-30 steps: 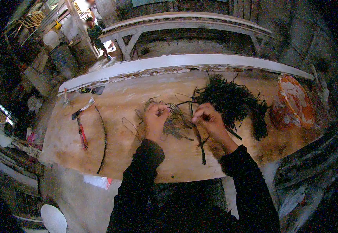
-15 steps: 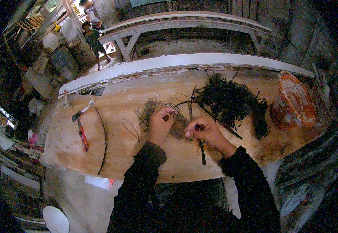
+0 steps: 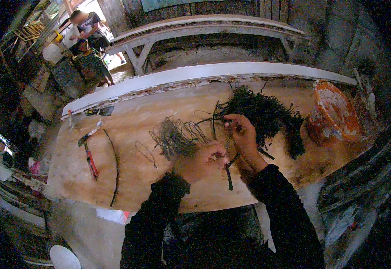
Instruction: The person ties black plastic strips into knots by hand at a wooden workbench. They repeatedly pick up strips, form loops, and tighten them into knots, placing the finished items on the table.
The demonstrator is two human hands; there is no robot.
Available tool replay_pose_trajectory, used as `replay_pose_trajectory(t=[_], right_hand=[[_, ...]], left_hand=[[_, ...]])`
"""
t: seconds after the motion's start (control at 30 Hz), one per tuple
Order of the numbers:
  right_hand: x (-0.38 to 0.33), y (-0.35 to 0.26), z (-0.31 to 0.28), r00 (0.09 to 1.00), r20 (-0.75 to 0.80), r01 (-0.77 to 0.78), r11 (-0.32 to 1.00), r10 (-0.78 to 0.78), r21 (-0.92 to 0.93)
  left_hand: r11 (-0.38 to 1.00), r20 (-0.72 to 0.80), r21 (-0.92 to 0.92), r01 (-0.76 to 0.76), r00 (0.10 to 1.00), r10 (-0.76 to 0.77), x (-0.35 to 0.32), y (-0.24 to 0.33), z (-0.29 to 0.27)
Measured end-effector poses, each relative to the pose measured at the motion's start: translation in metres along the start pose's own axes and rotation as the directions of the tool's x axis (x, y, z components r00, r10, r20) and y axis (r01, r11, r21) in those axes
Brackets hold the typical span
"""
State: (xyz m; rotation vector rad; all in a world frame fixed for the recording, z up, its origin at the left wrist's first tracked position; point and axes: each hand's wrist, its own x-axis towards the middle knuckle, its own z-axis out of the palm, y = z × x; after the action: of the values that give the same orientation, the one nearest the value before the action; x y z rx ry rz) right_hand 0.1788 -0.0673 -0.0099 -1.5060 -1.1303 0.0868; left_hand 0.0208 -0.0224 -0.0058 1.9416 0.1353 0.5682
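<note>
My left hand (image 3: 204, 160) is closed in a pinch low over the table, beside a loose tangle of thin dark strands (image 3: 173, 136). Farther right and higher, my right hand (image 3: 242, 134) is pinched too, its fingertips close to a large heap of black knotted cords (image 3: 258, 112). What either pinch holds is too thin to make out. Dark strips lie crossed around the hands; the end of one black strip (image 3: 230, 179) sticks out below them. A single thin loop (image 3: 146, 154) rests left of the tangle.
On the wooden table (image 3: 87, 193) lie a red-handled knife-like tool (image 3: 91, 163) and a curved dark rod (image 3: 115, 166). An orange, plaster-smeared bucket (image 3: 334, 112) stands at the right. A long white board (image 3: 204, 71) lines the far edge. Two people (image 3: 90, 29) are at the back left.
My right hand has moved up and away, toward the black heap. My left hand has come down and right, off the tangle. The hands are farther apart. A person at the back has come further into view.
</note>
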Motion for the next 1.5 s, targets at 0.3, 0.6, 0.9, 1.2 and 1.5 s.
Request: replay_pose_trajectory(t=[0.3, 0.6, 0.9, 1.2, 1.5], right_hand=[[0.0, 0.008, 0.003, 0.991, -0.077, 0.106, 0.992, -0.111, -0.064], [-0.024, -0.033, 0.001, 0.796, 0.604, -0.32, 0.834, -0.019, 0.449], [-0.029, -0.042, 0.001, 0.686, 0.725, -0.552, 0.69, 0.057, 0.468], [-0.016, -0.039, 0.001, 0.914, 0.39, -0.29, 0.853, 0.112, 0.433], [-0.005, 0.006, 0.011, 0.997, 0.038, 0.067, 0.995, -0.07, 0.068]], left_hand=[[0.916, -0.515, 0.385, 0.11, 0.85, 0.114, 0.001, -0.005, -0.025], [0.893, -0.769, 0.367, 0.259, 0.625, 0.134, 0.005, -0.022, -0.056], [0.917, -0.71, 0.326, 0.23, 0.7, 0.076, 0.002, -0.029, -0.049], [0.979, -0.415, 0.0, 0.205, 0.891, -0.186, 0.001, -0.013, -0.039], [0.999, 0.094, -0.035, 0.008, 0.996, -0.005, 0.002, -0.005, -0.015]])
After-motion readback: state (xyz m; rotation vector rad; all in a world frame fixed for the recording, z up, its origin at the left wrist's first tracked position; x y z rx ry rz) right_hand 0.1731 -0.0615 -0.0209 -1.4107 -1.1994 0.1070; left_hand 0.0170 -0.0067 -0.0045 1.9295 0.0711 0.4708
